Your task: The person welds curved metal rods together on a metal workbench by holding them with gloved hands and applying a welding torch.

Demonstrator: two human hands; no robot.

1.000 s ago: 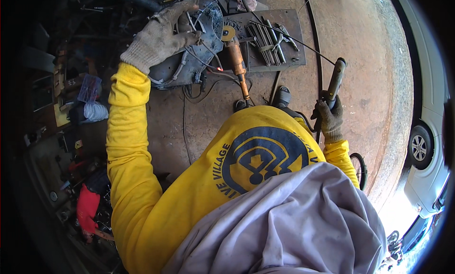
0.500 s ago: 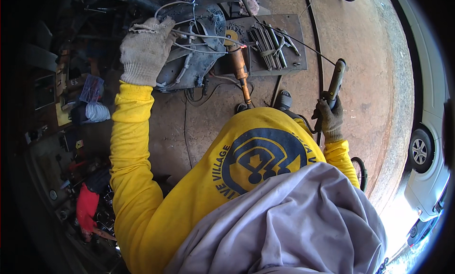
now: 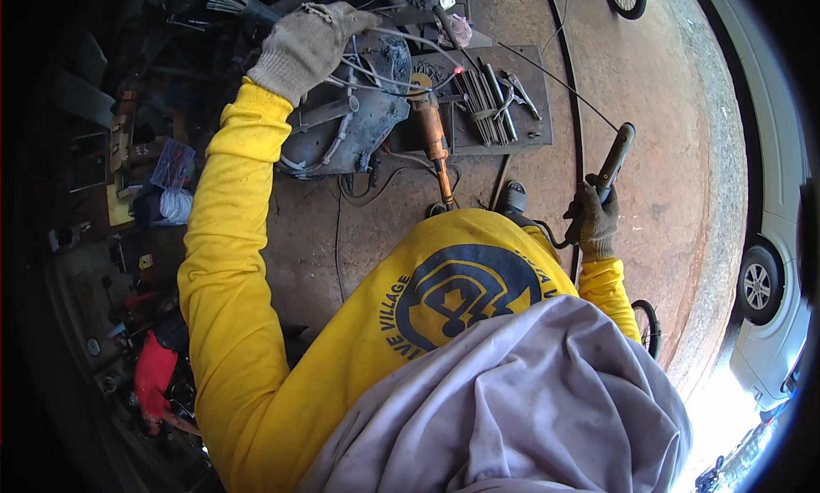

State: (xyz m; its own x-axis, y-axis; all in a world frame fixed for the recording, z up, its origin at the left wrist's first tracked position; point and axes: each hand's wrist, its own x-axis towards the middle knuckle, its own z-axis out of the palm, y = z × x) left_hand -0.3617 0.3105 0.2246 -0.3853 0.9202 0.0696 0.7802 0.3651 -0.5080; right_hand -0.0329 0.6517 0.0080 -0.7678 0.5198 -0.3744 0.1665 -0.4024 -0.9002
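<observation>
- Grey knitted fabric covers the left grip (image 3: 301,53), whose palm faces down and whose fingers appear curled around some bent grey rods (image 3: 414,39) above a grey metal plate (image 3: 384,117).
- One rod end glows red (image 3: 459,70) over the counter (image 3: 531,133); the left grip sits well apart from it, presumably to spare the glove the heat.
- The right grip (image 3: 594,218), gloved too, is clenched on the lower part of a welding holder (image 3: 617,162), out to the person's right and apart from the counter.
- From the holder's upper end a thin straight rod (image 3: 559,86) slants up and left toward the counter; holding it low and outward probably keeps its tip away from the body and the glowing end.
- A dark cable (image 3: 549,234) loops beside the right grip, likely left slack so the holder can swing freely.
- On the counter lies a bundle of metal sticks (image 3: 481,105), bound around the middle, perhaps so none roll off; pliers (image 3: 523,96) lie just beside it.
- An orange grinder (image 3: 431,133) points its body toward the person, seemingly for easy reach; what supports it cannot be told.
</observation>
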